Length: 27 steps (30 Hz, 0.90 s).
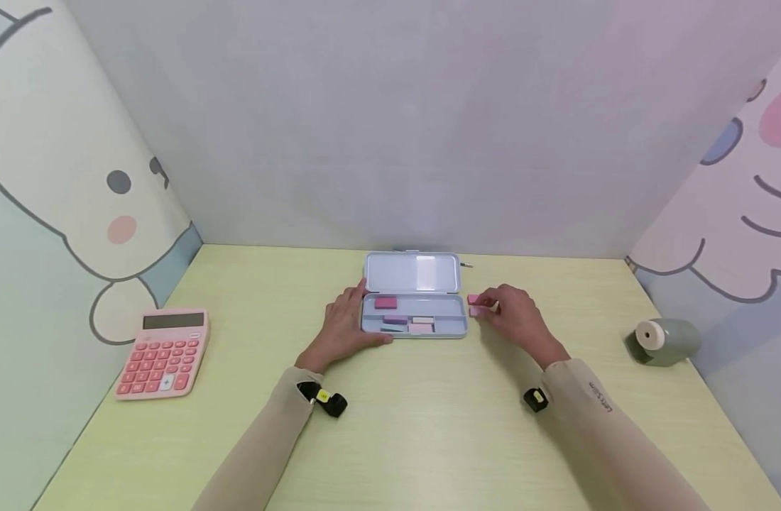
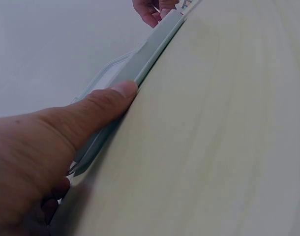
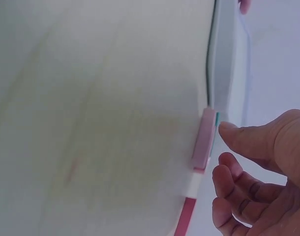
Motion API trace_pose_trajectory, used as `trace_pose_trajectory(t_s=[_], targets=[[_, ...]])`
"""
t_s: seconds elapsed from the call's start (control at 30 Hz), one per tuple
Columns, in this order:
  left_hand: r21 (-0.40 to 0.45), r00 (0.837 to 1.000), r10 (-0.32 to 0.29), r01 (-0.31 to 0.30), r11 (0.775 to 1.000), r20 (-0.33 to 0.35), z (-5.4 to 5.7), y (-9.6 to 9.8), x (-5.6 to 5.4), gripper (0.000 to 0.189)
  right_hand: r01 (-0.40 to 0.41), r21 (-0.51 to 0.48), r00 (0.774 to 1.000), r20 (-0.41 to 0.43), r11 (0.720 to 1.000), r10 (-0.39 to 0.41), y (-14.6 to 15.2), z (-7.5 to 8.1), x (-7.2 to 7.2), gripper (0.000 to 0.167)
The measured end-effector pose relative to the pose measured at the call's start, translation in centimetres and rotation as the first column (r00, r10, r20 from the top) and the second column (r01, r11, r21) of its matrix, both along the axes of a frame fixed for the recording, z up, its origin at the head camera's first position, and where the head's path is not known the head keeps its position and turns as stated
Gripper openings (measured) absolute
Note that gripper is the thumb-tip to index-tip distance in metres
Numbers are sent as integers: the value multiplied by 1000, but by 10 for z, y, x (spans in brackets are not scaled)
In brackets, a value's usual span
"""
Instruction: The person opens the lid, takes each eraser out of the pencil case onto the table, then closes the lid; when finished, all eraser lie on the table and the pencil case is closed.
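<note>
An open pale blue pencil case (image 1: pixel 413 337) lies on the table with its lid raised at the back. Inside it are a magenta block (image 1: pixel 385 303), a purple block (image 1: pixel 395 319) and several smaller pieces in pastel colours. At its left end my left hand (image 1: pixel 347 323) grips it, thumb along the front edge and fingers round the side. My right hand (image 1: pixel 515 316) is beside the right end, over a pink block (image 1: pixel 472 299) and a lilac block (image 1: pixel 476 311). In the right wrist view its thumb and loosely bent fingers are apart, with a gap beside the lilac block.
A pink calculator (image 1: pixel 163 353) lies at the table's left. On the right stands a grey-green device (image 1: pixel 674 341) with a round cream front and a dark hole. A thin dark-and-silver tip (image 1: pixel 467 265) shows behind the lid. A wall (image 1: pixel 416 142) borders the table's back.
</note>
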<state>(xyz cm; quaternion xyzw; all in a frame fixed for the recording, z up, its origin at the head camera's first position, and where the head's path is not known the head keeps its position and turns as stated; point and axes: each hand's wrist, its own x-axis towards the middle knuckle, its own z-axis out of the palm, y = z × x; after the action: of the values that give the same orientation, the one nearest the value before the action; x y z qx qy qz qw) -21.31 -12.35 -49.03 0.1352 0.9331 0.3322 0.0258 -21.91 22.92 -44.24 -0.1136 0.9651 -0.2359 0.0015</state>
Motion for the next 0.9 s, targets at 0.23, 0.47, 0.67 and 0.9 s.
trace_pose_trajectory(t_s=[0.23, 0.47, 0.67, 0.9], targets=[[-2, 1000, -5, 5, 1000, -5, 1, 0, 1, 132, -45, -50, 999, -25, 998, 44, -25, 9, 2, 17], [6, 1000, -7, 7, 1000, 1, 1, 0, 1, 132, -90, -89, 996, 19, 992, 92, -59, 14, 2, 18], [-2, 1000, -6, 6, 1000, 1, 1, -1, 1, 132, -148, -100, 986, 62, 984, 154, -87, 14, 1, 19], [11, 1000, -8, 8, 1000, 4, 2, 0, 1, 131, -225, -45, 970, 80, 973, 228, -116, 8, -1, 17]])
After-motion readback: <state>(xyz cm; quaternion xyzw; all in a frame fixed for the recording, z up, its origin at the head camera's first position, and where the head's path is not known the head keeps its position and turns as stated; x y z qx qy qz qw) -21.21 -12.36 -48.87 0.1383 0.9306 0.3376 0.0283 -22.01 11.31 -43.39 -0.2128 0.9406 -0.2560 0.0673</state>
